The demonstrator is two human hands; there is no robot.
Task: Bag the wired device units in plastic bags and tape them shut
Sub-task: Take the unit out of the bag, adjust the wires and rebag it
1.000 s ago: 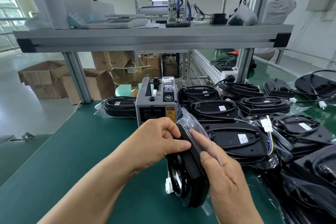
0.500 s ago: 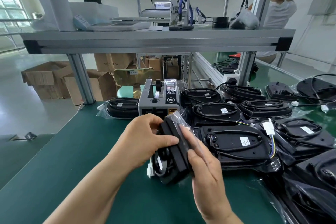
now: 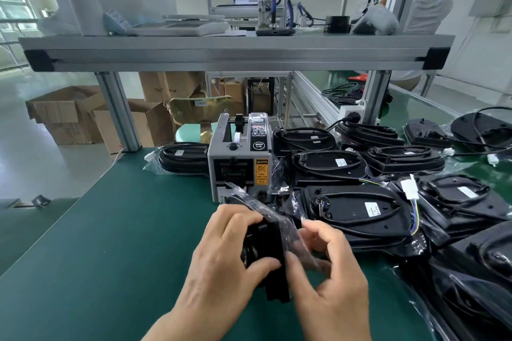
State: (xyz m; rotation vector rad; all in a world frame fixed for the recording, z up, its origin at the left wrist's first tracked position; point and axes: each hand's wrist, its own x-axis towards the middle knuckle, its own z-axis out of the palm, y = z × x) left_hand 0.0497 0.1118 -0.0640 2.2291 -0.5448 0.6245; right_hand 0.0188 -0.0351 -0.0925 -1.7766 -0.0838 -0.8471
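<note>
**Black unit held on edge before the tape dispenser**

Black and flat, the wired device unit (image 3: 267,252) stood on its narrow edge on the green bench mat (image 3: 97,230), between both hands. Its long axis ran away from the person. The near end rested low on the mat, and the far end rose towards the base of the tape dispenser (image 3: 238,158).

The left hand (image 3: 221,255) gripped the unit, with its fingers curled over the upper edge and its thumb on the near side. The right hand (image 3: 329,271) had curled fingers and pinched the clear plastic bag (image 3: 291,232) against the unit's right face. Motion blur hid the exact hold. The bag's loose film crumpled up at the far end, just short of the dispenser.

To the left of the hands the mat lay open as far as the bench's left edge, which slanted away to an aluminium post (image 3: 119,111). On the right, bagged units (image 3: 357,210) crowded in rows close beside the right hand and reached the frame's edge. One more bagged unit (image 3: 180,156) lay just left of the dispenser.

Above, an aluminium shelf beam (image 3: 235,50) crossed the whole bench. Cardboard boxes (image 3: 66,113) stood on the floor beyond it.
</note>
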